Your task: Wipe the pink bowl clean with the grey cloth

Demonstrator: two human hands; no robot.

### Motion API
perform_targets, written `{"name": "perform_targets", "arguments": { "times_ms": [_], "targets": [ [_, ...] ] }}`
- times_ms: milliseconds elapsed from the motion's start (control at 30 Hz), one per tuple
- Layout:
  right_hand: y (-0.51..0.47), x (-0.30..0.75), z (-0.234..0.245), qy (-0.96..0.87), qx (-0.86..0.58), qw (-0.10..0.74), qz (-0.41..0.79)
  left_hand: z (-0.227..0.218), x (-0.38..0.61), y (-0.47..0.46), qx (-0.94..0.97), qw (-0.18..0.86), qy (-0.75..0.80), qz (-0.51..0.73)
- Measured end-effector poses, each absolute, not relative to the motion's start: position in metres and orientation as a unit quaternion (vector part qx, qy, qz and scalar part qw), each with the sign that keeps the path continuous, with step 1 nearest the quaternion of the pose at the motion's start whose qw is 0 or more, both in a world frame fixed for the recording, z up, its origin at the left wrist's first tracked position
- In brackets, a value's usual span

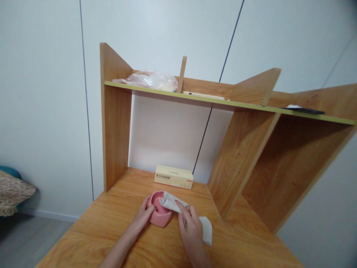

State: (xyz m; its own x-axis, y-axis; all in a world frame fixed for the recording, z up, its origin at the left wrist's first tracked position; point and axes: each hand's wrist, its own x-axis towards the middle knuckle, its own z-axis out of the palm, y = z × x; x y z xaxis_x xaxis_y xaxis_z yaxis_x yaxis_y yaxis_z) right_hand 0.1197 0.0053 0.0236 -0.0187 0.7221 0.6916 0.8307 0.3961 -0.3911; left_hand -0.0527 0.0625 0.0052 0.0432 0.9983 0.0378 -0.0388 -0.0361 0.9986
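Observation:
A pink, hollow container with an angular outer wall [161, 219] is tilted on the desk, its round opening facing up and toward me. My left hand [145, 213] grips its left rim, with the thumb at the inside edge. My right hand [191, 223] is closed on a white cloth [173, 203], whose bunched end reaches into the pink container's opening. More of the cloth hangs out to the right of this hand. A thin grey piece shows among the right fingers, too small to identify.
A long cream box [173, 177] with printed lettering stands behind the container. Around it rises a wooden shelf unit [115, 126] with upright dividers. Its upper shelf holds a clear plastic bag [152, 80] and a dark flat item [304, 110]. Patterned fabric [15, 191] lies far left.

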Motion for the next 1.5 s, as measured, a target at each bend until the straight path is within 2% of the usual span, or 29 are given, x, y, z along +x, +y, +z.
{"name": "perform_targets", "arguments": {
  "times_ms": [233,633,933,1133,1333,1500],
  "targets": [
    [0.002,0.101,0.020,-0.724,-0.529,0.441,0.046,0.012,-0.052,0.058,0.576,0.457,0.429,0.525],
    [0.030,0.098,-0.025,-0.529,-0.617,0.572,0.108,0.020,-0.052,0.047,0.660,0.387,0.423,0.485],
    [0.037,0.118,-0.033,-0.513,-0.620,0.543,0.240,0.043,-0.052,0.027,0.783,0.256,0.449,0.345],
    [0.028,0.117,-0.010,-0.532,-0.632,0.543,0.151,0.049,-0.049,0.023,0.797,0.230,0.474,0.293],
    [0.017,0.118,0.002,-0.628,-0.575,0.522,0.058,0.053,-0.046,0.016,0.807,0.212,0.478,0.274],
    [0.020,0.119,0.004,-0.634,-0.568,0.522,0.046,0.054,-0.045,0.015,0.813,0.210,0.471,0.270]
  ]
}}
